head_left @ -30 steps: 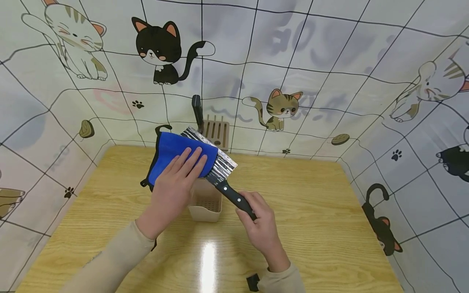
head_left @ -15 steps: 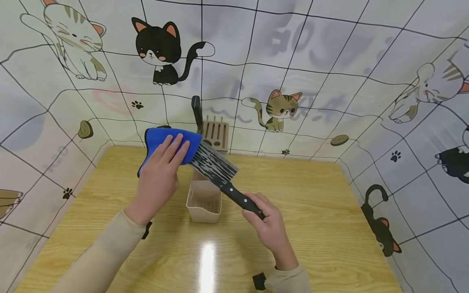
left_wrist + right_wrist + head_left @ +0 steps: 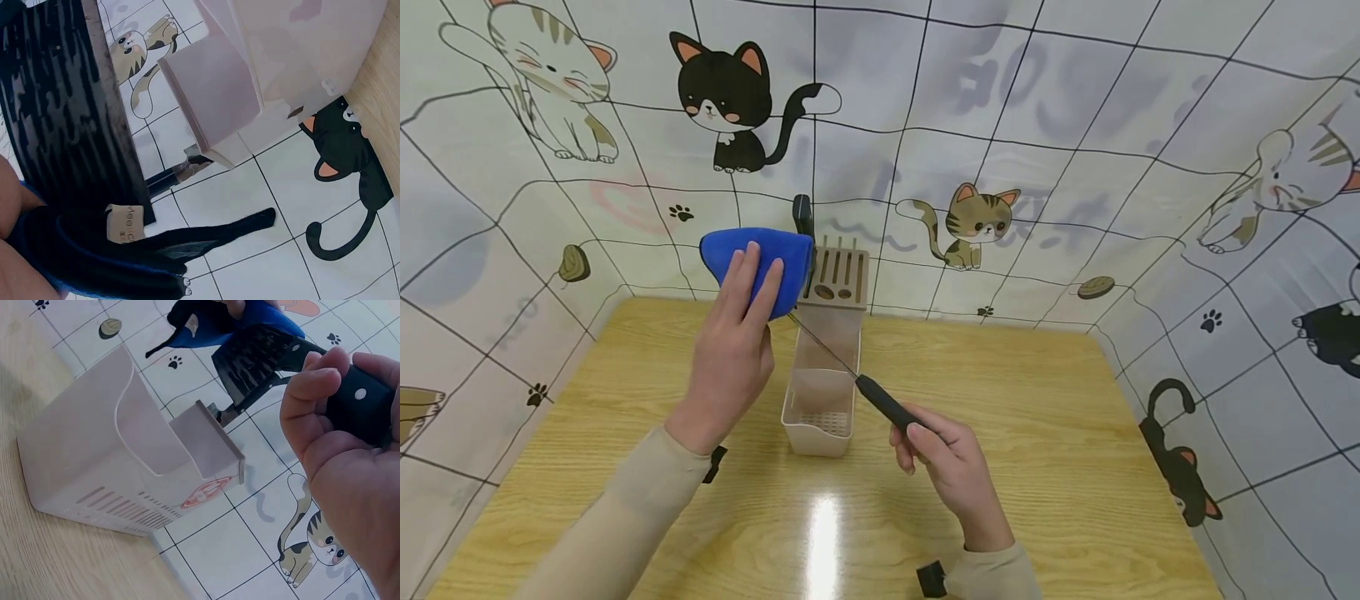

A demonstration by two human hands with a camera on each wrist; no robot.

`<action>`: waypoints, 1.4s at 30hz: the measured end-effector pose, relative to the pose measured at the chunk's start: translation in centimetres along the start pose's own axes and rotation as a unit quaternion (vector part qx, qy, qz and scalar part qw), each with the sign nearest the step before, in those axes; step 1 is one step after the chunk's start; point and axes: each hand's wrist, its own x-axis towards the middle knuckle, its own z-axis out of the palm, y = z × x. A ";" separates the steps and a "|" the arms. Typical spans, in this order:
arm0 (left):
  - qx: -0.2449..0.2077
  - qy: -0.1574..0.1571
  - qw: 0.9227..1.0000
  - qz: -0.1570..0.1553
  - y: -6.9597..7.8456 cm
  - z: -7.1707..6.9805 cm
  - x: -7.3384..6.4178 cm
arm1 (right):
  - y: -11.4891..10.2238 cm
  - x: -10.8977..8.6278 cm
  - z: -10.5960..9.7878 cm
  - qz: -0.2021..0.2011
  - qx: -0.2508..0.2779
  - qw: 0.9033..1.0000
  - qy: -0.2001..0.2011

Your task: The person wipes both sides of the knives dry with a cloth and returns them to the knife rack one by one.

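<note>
A cleaver with a black riveted handle is held up over the table, its broad streaked blade turned edge-on in the head view. My right hand grips the handle, fingers curled round it. At the blade's far end my left hand holds a folded blue cloth against the blade, which hides that end. The cloth shows a dark underside and a small pale label in the left wrist view. Behind the blade stands a beige knife holder, and a second black-handled knife sits in its slotted top.
The wooden table meets a cat-patterned wall covering at the back and sides. The holder's open front bin stands below the cleaver, between both arms. A black strap piece sticks out beside the right sleeve.
The cleaver has rolled from showing its flat face to edge-on. My left hand and the cloth have slid up and left towards the blade's far end, and the cloth is now folded over it.
</note>
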 end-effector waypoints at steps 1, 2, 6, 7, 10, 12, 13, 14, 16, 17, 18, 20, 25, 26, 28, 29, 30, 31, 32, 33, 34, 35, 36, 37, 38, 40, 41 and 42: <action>-0.006 0.007 1.000 -0.002 0.1 0.1 0.0 | 0.0 0.0 0.0 0.005 0.012 1.000 -0.001; -0.011 0.014 1.000 -0.006 0.1 0.3 0.0 | -0.1 0.0 0.1 0.008 0.024 1.000 -0.002; -0.024 0.023 0.999 -0.025 0.5 1.0 -0.1 | -0.1 0.1 0.4 0.023 0.078 0.997 -0.006; -0.027 0.025 0.999 -0.030 0.6 1.3 -0.2 | -0.1 0.1 0.5 0.026 0.091 0.996 -0.007; -0.031 0.020 0.999 -0.036 1.0 1.9 -0.3 | -0.1 0.0 0.8 0.036 0.118 0.992 -0.007; -0.032 0.010 0.999 -0.034 1.2 2.3 -0.5 | 0.1 0.0 1.0 0.036 0.128 0.991 -0.008; -0.033 0.005 0.999 -0.032 1.4 2.4 -0.6 | 0.1 0.0 1.1 0.037 0.130 0.991 -0.008; -0.033 -0.001 0.999 -0.029 1.6 2.6 -0.7 | 0.2 0.0 1.2 0.037 0.130 0.991 -0.008; -0.031 -0.011 0.999 -0.021 1.9 2.9 -1.0 | 0.3 0.0 1.3 0.043 0.126 0.991 -0.003; -0.030 -0.013 0.999 -0.016 2.0 3.1 -1.1 | 0.4 0.0 1.3 0.045 0.123 0.991 0.000; -0.030 -0.016 0.999 -0.011 2.2 3.3 -1.2 | 0.4 0.0 1.4 0.052 0.121 0.991 0.005; -0.034 -0.022 0.999 -0.001 2.7 3.5 -1.5 | 0.4 0.0 1.5 0.064 0.115 0.991 0.016; -0.056 -0.041 0.997 0.018 3.9 3.9 -2.0 | 0.6 0.2 1.8 0.074 0.107 0.991 0.030; -0.059 -0.045 0.997 0.020 4.2 4.0 -2.0 | 0.6 0.3 1.8 0.074 0.108 0.991 0.032; -0.065 -0.055 0.996 0.023 4.7 4.0 -2.1 | 0.6 0.3 1.9 0.075 0.113 0.990 0.036; -0.067 -0.060 0.996 0.025 4.9 4.0 -2.2 | 0.7 0.4 1.9 0.076 0.116 0.990 0.039; -0.068 -0.063 0.995 0.027 5.1 4.0 -2.2 | 0.7 0.4 1.9 0.076 0.119 0.989 0.041; -0.070 -0.066 0.995 0.028 5.3 4.0 -2.2 | 0.7 0.4 1.9 0.079 0.121 0.989 0.044; -0.070 -0.067 0.995 0.030 5.4 3.9 -2.2 | 0.7 0.4 1.9 0.077 0.121 0.989 0.043; -0.070 -0.067 0.995 0.031 5.5 3.9 -2.2 | 0.7 0.4 1.9 0.074 0.120 0.989 0.041; -0.070 -0.064 0.995 0.032 5.5 3.9 -2.1 | 0.7 0.4 1.9 0.075 0.120 0.989 0.041; -0.069 -0.059 0.995 0.032 5.5 3.9 -2.1 | 0.7 0.4 1.9 0.075 0.121 0.989 0.040; -0.068 -0.056 0.996 0.030 5.4 3.9 -2.0 | 0.6 0.4 1.9 0.074 0.119 0.989 0.039; -0.066 -0.050 0.996 0.030 5.3 3.9 -1.9 | 0.6 0.4 1.8 0.073 0.116 0.990 0.036; -0.064 -0.044 0.997 0.029 5.2 3.9 -1.8 | 0.6 0.5 1.8 0.069 0.113 0.991 0.031; -0.061 -0.038 0.997 0.026 4.8 3.7 -1.6 | 0.5 0.5 1.8 0.066 0.111 0.991 0.026; -0.058 -0.036 0.997 0.025 4.6 3.6 -1.5 | 0.5 0.5 1.8 0.062 0.109 0.992 0.022; -0.055 -0.035 0.998 0.023 4.4 3.5 -1.3 | 0.5 0.5 1.7 0.057 0.107 0.992 0.018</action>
